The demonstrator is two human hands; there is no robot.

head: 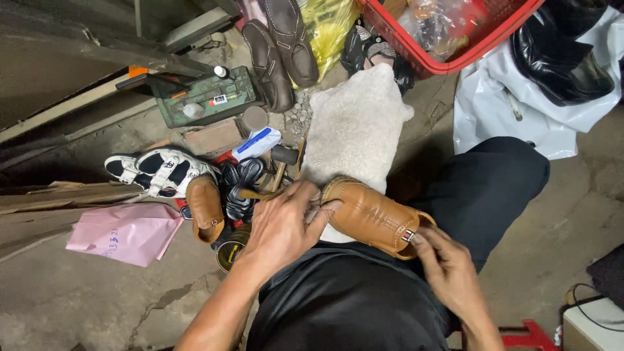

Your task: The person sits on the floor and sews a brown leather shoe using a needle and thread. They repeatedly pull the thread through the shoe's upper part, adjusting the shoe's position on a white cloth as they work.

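Note:
A tan leather shoe (374, 214) lies across my lap, toe to the left and heel to the right. My left hand (283, 224) presses on its toe end with the fingers bent over the leather. Fingertips of my right hand (448, 270) pinch the heel rim. Under the shoe spreads a cream fleecy cloth (354, 127). The matching tan shoe (206, 208) sits on the floor left of my left hand, beside black sandals (239, 185).
A white-and-black sandal (162, 170), a pink paper bag (127, 234), a green tool tray (205, 97), two brown shoes (279, 45), a red basket (448, 36), a white plastic bag (507, 110) holding black shoes and a round tin (229, 253) lie around on the concrete floor.

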